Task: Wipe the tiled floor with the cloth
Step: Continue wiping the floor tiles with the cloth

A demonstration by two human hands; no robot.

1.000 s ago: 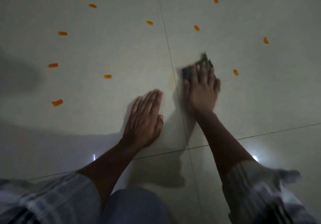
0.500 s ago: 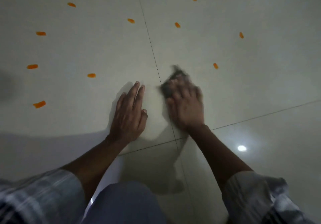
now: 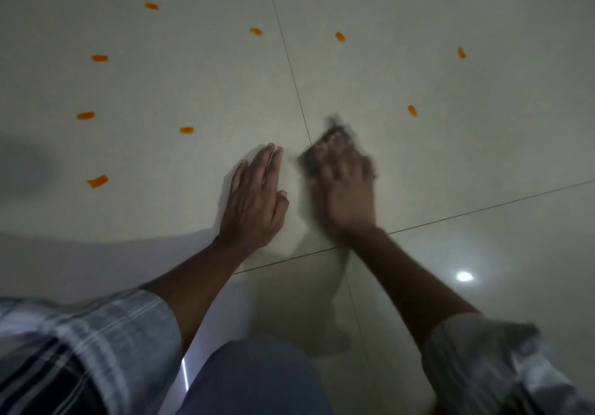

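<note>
A dark cloth (image 3: 331, 131) lies on the pale tiled floor (image 3: 483, 144), pinned under my right hand (image 3: 346, 189). That hand is blurred with motion and presses flat on the cloth just right of a grout line; only the cloth's far and left edges show past the fingers. My left hand (image 3: 256, 199) rests palm down on the tile beside it, fingers together and straight, holding nothing. Both forearms reach forward from rolled plaid sleeves.
Several small orange marks dot the floor in an arc ahead, such as one mark (image 3: 412, 110) right of the cloth and another (image 3: 186, 130) left of my left hand. Grout lines cross near my wrists. My knee (image 3: 257, 379) fills the bottom centre. A light glare (image 3: 464, 276) reflects at right.
My right hand drew the cloth back toward me and to the left across the grout line, and stays in blurred motion there. My left hand stayed planted on the tile.
</note>
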